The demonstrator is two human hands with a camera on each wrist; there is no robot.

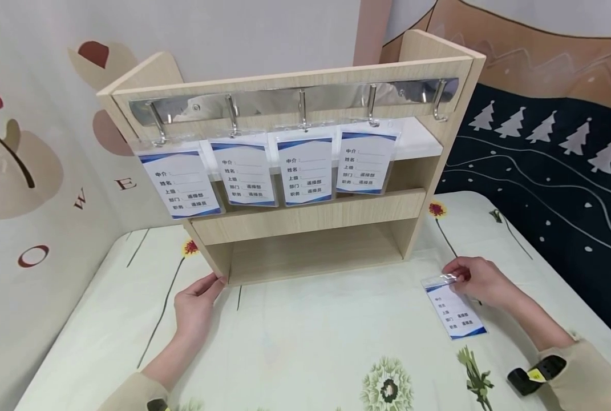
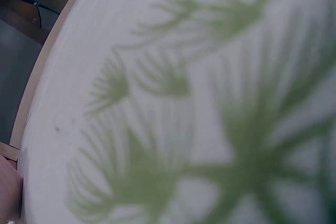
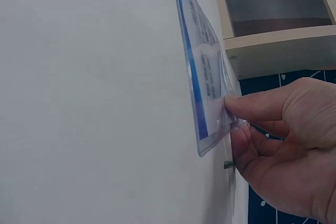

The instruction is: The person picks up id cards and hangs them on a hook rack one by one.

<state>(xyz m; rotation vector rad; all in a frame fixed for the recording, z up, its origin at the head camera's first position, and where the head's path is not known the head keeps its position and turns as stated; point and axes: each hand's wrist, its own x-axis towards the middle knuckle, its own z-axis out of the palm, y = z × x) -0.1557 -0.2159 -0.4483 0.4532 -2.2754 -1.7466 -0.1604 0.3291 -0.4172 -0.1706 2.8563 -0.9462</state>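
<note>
The right hand (image 1: 482,281) pinches the clear top edge of a badge card (image 1: 454,308) between thumb and fingers; the card lies on the flowered surface (image 1: 310,337) to the right of the wooden shelf unit (image 1: 305,228), its top edge slightly lifted in the right wrist view. The left hand (image 1: 194,305) rests open on the surface, fingertips touching the unit's lower left corner. Four badge cards (image 1: 243,174) hang from hooks on the metal rail (image 1: 295,100); the rightmost hook (image 1: 440,103) is bare. The unit's lower compartment holds nothing visible.
</note>
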